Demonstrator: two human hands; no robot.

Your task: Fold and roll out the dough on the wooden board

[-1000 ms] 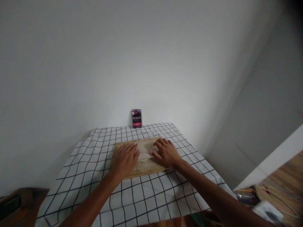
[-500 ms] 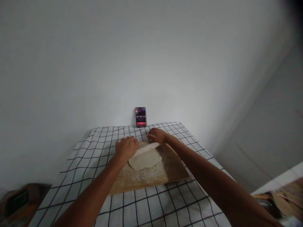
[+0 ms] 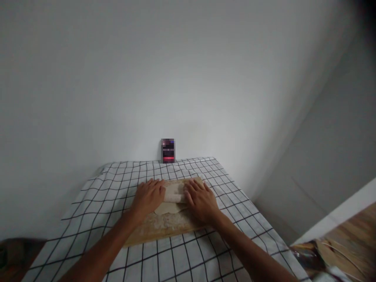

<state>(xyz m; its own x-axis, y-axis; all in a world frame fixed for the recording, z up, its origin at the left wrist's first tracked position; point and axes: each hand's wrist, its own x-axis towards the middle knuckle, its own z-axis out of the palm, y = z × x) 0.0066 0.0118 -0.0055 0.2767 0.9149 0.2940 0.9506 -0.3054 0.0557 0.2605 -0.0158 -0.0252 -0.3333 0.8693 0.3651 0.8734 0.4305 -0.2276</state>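
Where each grip (image 3: 149, 196) rests, rolling pin (image 3: 174, 198) — beneath

No text readable; upright dark panel (image 3: 168, 150) pixelated throughout

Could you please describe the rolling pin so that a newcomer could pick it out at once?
On the checked cloth lies a floured board bearing a flat sheet of dough. The rolling pin lies across the dough, its middle showing between the left hand and the right hand. Unlike the flat, pale dough, it is a straight, rounded bar.
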